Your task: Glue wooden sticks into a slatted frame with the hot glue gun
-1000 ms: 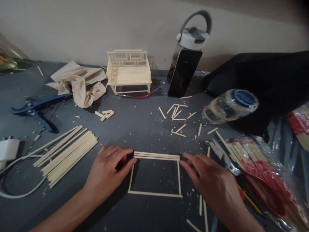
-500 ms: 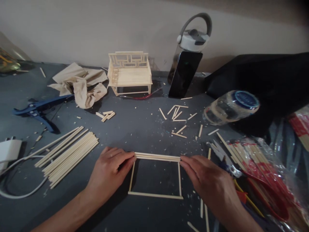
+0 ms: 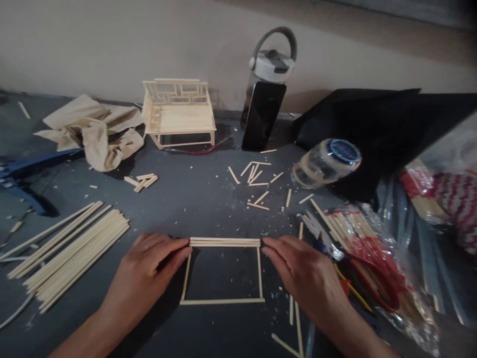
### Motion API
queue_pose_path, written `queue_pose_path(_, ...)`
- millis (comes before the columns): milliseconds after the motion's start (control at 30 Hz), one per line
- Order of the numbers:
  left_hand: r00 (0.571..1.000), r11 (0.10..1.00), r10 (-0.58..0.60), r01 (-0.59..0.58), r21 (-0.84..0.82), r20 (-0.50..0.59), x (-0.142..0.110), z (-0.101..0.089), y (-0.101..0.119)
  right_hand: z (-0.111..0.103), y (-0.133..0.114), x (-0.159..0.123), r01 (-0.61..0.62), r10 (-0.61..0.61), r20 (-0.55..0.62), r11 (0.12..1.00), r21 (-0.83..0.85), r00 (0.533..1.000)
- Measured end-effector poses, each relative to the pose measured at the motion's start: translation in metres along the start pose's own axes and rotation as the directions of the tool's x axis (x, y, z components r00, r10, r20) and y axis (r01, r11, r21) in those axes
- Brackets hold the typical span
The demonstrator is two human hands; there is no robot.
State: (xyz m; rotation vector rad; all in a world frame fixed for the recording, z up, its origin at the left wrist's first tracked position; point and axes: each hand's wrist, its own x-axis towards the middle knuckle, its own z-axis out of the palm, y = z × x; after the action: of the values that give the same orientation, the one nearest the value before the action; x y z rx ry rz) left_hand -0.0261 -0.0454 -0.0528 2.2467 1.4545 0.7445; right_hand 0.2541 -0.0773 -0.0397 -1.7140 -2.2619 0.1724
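- Beyond the left hand, at far left: a blue tool with long, smooth arms.
- Just left of the same hand: a slanted batch of round wooden sticks, pale, straight and slim, mostly side by side.
- Farther back from there: crumpled brown paper, deeply folded; nearer the knuckles, a small heap of short cut pieces.
- Left hand itself: thumb and forefinger close together at the left end of the bundled sticks (pinched or only pressing, impossible to tell).
- Well beyond the hands, by the wall: a miniature wooden bench, latticed at the back, flat in the seat.
- Directly between the hands, flat on the dark grey tabletop: a rectangular stick frame, single at the near edge and sides, bundled at the far edge, level with the fingertips.
- Beyond, nearer the right hand: scattered thin offcuts; behind, a white-lidded bottle and a glossy black phone.
- Right hand itself: apart from the left, fingertips at the bundle's right end, grip or mere touch unclear.
- Past the right hand: a clear jar with a round blue lid, then matte black sheeting.
- To its right: crinkly, red-printed plastic packets.
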Motion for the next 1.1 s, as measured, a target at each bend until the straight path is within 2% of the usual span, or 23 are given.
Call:
queue_pose_path(100,1.000,1.000,-0.008,0.008,-0.016,-0.007,-0.003,-0.002,-0.001,-0.002,-0.002,-0.003,-0.025,0.025,0.021,1.000,0.015,0.999)
queue_pose_path(333,0.999,1.000,-0.014,0.013,0.025,0.052,-0.010,-0.001,0.002,-0.003,-0.007,-0.005,-0.077,0.076,0.046,0.997,0.014,0.996)
queue_pose_path(533,1.000,0.998,0.011,-0.013,0.063,0.026,-0.013,0.002,0.000,0.000,-0.010,-0.004,-0.087,0.085,0.053,0.995,0.042,0.995)
queue_pose_path(767,0.997,0.997,0.067,-0.068,0.036,0.034,-0.013,0.005,0.001,0.003,-0.012,-0.005,-0.071,0.070,0.037,0.997,0.035,0.997)
queue_pose_path(1100,0.998,0.999,0.035,-0.036,0.021,0.051,-0.010,0.002,0.008,0.007,-0.009,-0.005,-0.021,0.020,0.022,0.999,0.038,1.000)
